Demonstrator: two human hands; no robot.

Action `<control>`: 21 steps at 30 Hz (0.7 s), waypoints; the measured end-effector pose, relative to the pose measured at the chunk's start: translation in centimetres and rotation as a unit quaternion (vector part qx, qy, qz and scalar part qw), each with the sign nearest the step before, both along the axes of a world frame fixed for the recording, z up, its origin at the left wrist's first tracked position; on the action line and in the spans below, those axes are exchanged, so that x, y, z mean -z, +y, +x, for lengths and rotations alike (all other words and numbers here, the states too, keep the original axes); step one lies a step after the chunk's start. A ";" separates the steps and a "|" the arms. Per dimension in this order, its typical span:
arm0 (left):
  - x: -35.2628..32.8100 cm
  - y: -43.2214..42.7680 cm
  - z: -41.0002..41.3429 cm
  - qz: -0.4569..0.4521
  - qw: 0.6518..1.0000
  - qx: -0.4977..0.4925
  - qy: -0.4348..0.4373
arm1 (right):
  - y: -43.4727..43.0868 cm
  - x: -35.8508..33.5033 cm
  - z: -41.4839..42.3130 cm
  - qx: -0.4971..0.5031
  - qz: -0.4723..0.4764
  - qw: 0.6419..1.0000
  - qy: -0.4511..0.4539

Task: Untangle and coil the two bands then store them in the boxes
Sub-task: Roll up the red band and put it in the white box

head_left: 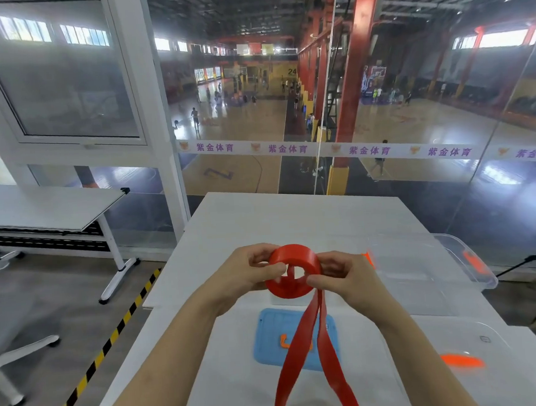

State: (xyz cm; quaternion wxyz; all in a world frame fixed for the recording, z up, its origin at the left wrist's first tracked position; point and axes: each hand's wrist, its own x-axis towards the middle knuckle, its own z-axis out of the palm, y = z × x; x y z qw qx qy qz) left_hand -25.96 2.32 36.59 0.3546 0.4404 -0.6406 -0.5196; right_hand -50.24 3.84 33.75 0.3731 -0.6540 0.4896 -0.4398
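Holding the red band (293,272) above the white table (293,213), part-coiled into a roll. Left hand (249,275) pinches the roll's left rim and right hand (344,275) pinches the right rim, fingers curled. Two loose strands hang from the roll over a blue rectangular piece (269,336). Clear box (423,265) sits to the right, second clear box (459,332) nearer the person.

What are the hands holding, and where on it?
The red band, by its coil: left hand on the coil's left side, right hand on its right.
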 end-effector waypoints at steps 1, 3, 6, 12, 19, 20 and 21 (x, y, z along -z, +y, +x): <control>-0.2 -0.1 0.3 -0.004 1.000 0.008 -0.026 | -0.1 -0.2 -0.1 -0.006 -0.002 1.000 0.021; -0.8 -0.2 0.5 -0.017 0.997 0.019 -0.071 | -0.4 -0.7 -0.2 -0.016 -0.010 0.998 0.064; -1.3 -0.2 0.0 -0.067 0.988 0.045 -0.132 | -0.8 -1.5 0.1 -0.039 -0.014 0.994 0.098; -1.0 -0.2 -0.5 -0.052 0.998 0.002 -0.031 | -0.9 -1.6 0.3 -0.035 -0.021 0.998 0.055; -0.2 0.2 -0.6 -0.003 0.997 -0.020 0.079 | 0.4 1.0 0.3 0.001 0.008 0.999 -0.051; 0.0 0.2 -0.4 0.001 0.998 -0.005 0.058 | 0.5 1.1 0.2 0.004 0.014 0.999 -0.051; 0.1 0.0 -0.1 0.002 1.000 0.015 0.025 | 0.5 1.1 0.1 0.002 0.018 0.999 -0.039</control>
